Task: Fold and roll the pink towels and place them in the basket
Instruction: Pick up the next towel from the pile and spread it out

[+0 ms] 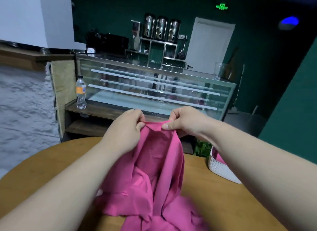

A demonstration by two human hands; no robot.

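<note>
Head view: pinched limp, creased pink towel (154,170) hem tight between fingertips of left hand (127,127) and right hand (187,122).

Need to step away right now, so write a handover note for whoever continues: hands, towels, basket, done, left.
Left hand and right hand each pinch the top edge of a crumpled pink cloth towel, lifted above the round wooden table; its lower part lies on the table.
White woven basket sits to the right, something pink inside.
Done: towel picked up.
Left: fold, roll, place in basket.
</note>
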